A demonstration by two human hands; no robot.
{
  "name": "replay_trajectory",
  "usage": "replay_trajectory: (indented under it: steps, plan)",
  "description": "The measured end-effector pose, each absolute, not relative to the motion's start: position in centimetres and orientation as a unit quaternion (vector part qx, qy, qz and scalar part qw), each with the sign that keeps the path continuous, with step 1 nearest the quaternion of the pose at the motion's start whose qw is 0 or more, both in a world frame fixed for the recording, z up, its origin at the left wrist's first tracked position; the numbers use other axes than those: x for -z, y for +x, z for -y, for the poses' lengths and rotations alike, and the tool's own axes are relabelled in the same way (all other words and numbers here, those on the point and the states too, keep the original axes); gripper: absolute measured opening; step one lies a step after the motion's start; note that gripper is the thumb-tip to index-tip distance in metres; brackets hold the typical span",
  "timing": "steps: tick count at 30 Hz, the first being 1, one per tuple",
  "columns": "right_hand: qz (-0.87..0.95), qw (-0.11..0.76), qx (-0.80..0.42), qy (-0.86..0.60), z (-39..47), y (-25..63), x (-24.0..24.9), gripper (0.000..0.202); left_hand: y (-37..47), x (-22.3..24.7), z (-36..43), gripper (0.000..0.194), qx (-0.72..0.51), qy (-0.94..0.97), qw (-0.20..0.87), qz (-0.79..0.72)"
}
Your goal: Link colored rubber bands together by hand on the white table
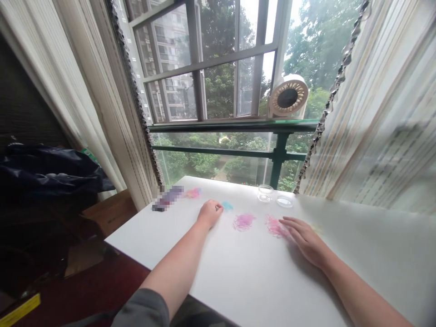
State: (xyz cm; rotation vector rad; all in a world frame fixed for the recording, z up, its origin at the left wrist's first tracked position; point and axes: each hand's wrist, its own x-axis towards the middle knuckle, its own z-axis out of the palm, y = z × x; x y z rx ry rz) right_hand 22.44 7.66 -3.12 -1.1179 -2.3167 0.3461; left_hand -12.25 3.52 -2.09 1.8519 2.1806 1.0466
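Note:
On the white table (218, 254) lie several small loose piles. My left hand (210, 213) is closed, fingertips pinched beside the blue pile (227, 206); what they hold, if anything, is too small to make out. Between my hands sits a purple-pink pile (244, 221). My right hand (304, 238) has its fingers stretched out at the right edge of a pink-red pile (275, 225). A pale yellowish pile (316, 228) shows behind that hand. Farther left is a pink, orange and violet pile (193, 193).
A clear round jar (265, 193) and a clear lid (284, 201) stand near the table's back edge. A blurred dark item (168, 199) lies at the back left. Behind are a green railing (218, 151), a white fan (289, 97) and curtains (378, 104).

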Motion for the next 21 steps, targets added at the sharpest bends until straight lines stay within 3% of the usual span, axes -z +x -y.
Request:
replay_trajectory:
  steps: [6,10,21]
  plan:
    - [0.836,0.318,-0.121,-0.431,-7.4,22.4,3.1,0.048,-12.3,2.0,-3.5,0.013,-0.367,0.588,0.052,-0.719]
    - [0.812,0.361,-0.099,-0.447,-7.0,22.2,2.3,0.032,-12.4,2.0,-3.6,0.015,-0.394,0.567,0.062,-0.721]
    - [0.805,0.392,-0.114,-0.430,-6.2,21.9,1.4,0.027,-12.6,1.7,-3.3,0.014,-0.505,0.504,0.093,-0.694]
